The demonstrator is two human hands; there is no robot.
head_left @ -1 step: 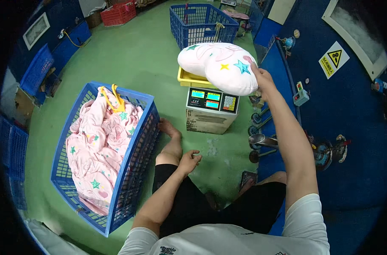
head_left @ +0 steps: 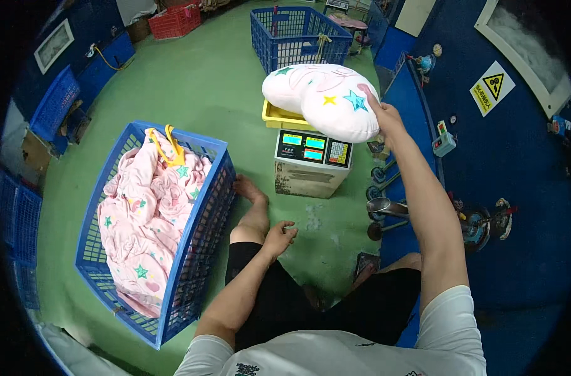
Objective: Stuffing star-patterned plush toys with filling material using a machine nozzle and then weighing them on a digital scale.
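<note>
A plump white-and-pink plush cushion [head_left: 326, 97] with green, yellow and blue stars rests over the yellow tray [head_left: 279, 120] on top of a digital scale [head_left: 314, 164]. Its right edge is gripped by my right hand [head_left: 389, 118], the arm stretched forward. The cushion overhangs the front of the tray, above the scale's lit displays and keypad. My left hand [head_left: 279, 240] is empty above my left thigh, its fingers loosely bent and apart. Left of my leg stands a blue plastic basket [head_left: 198, 235] heaped with pink star-patterned plush covers [head_left: 141, 219]. A yellow plastic piece [head_left: 172, 150] lies on the heap.
Beyond the scale stands another blue basket [head_left: 301, 53]. A red crate [head_left: 174, 22] is at the far left. On my right, a blue machine wall carries a metal nozzle [head_left: 386, 206], valves and a small control box [head_left: 444, 143]. The floor [head_left: 191, 88] is green.
The cushion has tilted very slightly in my right hand. Otherwise both hands and everything around them look the same.
</note>
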